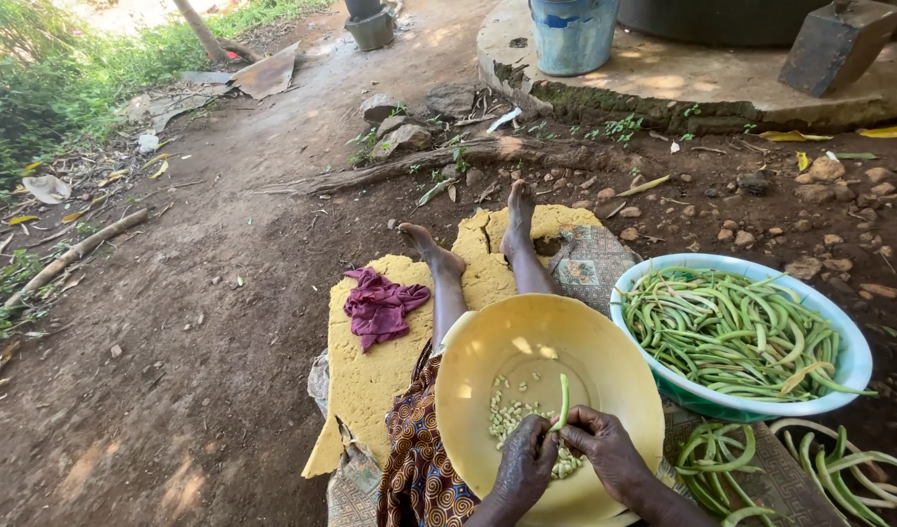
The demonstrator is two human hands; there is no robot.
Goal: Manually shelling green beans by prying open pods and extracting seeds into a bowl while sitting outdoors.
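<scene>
Head view: shelling over a round yellow plastic bowl [605,361] on the lap.

At three o'clock sits a pale blue basin [852,342] of green pods. The left hand [524,468] and right hand [605,451], fingers pinched narrow, hold a slim green bean pod [564,402] upright at six o'clock, above pale shelled beans [507,415]. It looks light, bendable, best gripped at the seam.

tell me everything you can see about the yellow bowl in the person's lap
The yellow bowl is round, wide and shallow, and looks like smooth plastic, with sunlight glinting on its inner wall. It rests tilted on the person's lap over the outstretched legs. A small heap of pale shelled beans lies in its bottom. The left hand and right hand work over its near rim, holding a green bean pod upright above it.
</scene>
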